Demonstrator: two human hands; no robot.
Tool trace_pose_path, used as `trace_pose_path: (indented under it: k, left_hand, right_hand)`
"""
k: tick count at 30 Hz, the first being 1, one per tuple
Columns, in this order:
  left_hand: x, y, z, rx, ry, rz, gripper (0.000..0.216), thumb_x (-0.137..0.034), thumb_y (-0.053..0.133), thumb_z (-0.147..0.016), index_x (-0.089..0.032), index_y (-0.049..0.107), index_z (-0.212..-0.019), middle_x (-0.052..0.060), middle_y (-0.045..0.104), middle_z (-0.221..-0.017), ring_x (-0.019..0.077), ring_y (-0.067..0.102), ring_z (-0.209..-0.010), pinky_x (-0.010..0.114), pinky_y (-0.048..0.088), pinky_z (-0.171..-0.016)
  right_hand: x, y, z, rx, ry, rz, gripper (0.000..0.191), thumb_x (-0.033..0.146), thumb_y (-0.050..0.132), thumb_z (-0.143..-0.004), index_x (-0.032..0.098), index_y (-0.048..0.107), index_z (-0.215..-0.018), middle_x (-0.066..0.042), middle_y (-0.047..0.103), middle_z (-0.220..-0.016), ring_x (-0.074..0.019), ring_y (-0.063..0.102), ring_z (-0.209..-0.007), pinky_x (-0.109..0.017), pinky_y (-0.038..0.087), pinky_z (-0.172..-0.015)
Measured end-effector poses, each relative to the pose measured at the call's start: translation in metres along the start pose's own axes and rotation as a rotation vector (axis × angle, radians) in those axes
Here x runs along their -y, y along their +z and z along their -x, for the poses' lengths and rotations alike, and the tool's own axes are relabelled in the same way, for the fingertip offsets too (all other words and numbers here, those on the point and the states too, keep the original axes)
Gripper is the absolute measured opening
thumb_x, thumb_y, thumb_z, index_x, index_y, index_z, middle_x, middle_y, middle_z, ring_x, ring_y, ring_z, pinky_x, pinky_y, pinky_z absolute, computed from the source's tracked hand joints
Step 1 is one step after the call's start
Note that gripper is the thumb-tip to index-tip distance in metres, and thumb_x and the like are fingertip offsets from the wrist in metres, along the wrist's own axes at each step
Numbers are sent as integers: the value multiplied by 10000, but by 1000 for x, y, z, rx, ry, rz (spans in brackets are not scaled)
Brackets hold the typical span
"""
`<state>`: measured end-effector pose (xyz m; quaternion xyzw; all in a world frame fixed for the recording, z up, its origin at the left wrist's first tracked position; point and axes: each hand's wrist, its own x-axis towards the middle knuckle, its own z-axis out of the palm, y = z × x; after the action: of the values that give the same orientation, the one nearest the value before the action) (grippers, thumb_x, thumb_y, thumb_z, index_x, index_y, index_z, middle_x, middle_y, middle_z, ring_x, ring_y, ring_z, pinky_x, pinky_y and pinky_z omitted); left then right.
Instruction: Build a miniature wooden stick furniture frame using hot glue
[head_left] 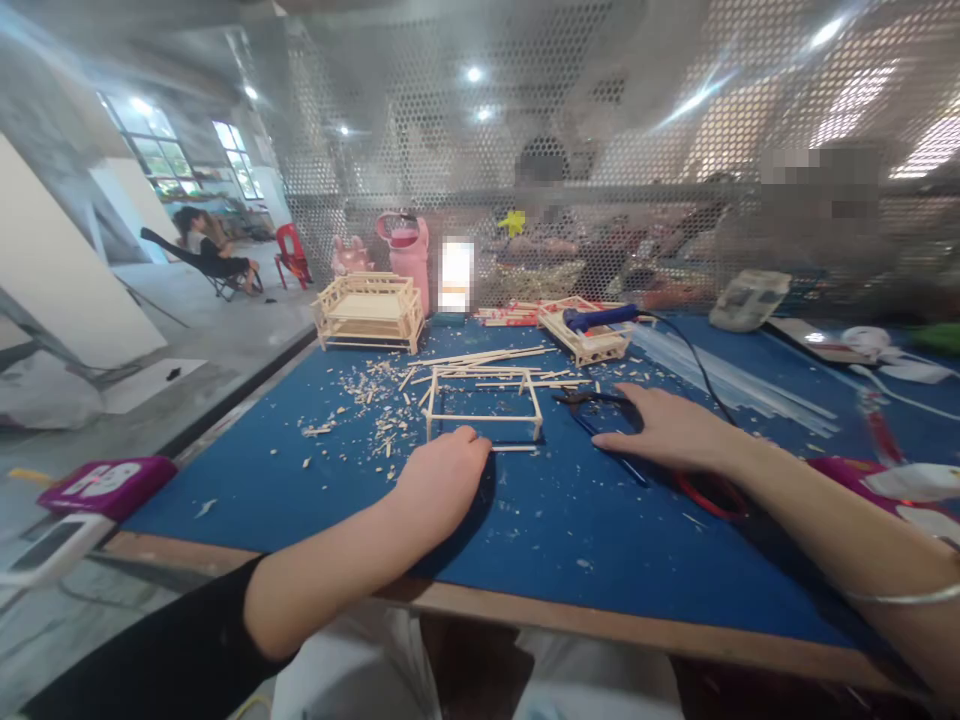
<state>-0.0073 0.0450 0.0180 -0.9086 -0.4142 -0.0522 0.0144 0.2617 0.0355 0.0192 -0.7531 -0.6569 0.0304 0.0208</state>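
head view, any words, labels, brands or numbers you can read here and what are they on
No text reads clearly.
Purple box at the table's left edge: pale print on its lid, too blurred to read.
White card beside the pink bottle: blurred out, unreadable.
Wooden frame touched by the left hand, and the pliers by the right hand: no markings visible.

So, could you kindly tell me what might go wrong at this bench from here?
The left hand rests against the thin stick frame; a nudge could crack its joints. The right hand lies by the black cord of the blue tool, so a snag might drag that tool off the small wooden piece beneath it.
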Motion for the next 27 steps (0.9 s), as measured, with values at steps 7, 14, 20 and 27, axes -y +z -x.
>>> trace_pose_path:
  k: [7,14,20,27]
  left_hand:
    - [-7,-6,-5,37,-51,-61,269,-81,390,-872,-139,651,-846,99,610,-879,248,590,-886,340,480,-724]
    - [-14,-8,14,-279,-52,265,188,-111,415,-870,-158,594,-836,65,622,-808,202,552,-789,328,452,-721]
    - [-37,-3,32,-633,-361,1483,206,-250,592,-790,-179,548,-978,-19,625,-704,94,562,-578,221,489,-591]
    - [-46,2,25,-634,-497,2038,214,-161,767,-613,-147,568,-691,4,688,-727,75,652,-643,143,514,-589]
  right_hand:
    - [10,-1,4,-112,65,123,867,683,494,-682,122,430,-1341,-246,535,-1201,-411,511,-1094,-492,395,-850]
    - [22,-1,26,-236,104,165,777,596,516,-682,135,453,-1304,-218,550,-1129,-386,522,-1030,-487,375,-811]
    - [29,2,41,-309,98,176,653,539,490,-709,132,519,-1218,-204,574,-1057,-366,549,-971,-475,385,-787]
    - [26,9,55,-231,161,76,687,643,458,-701,103,555,-1116,-224,584,-1069,-397,556,-997,-519,408,-796]
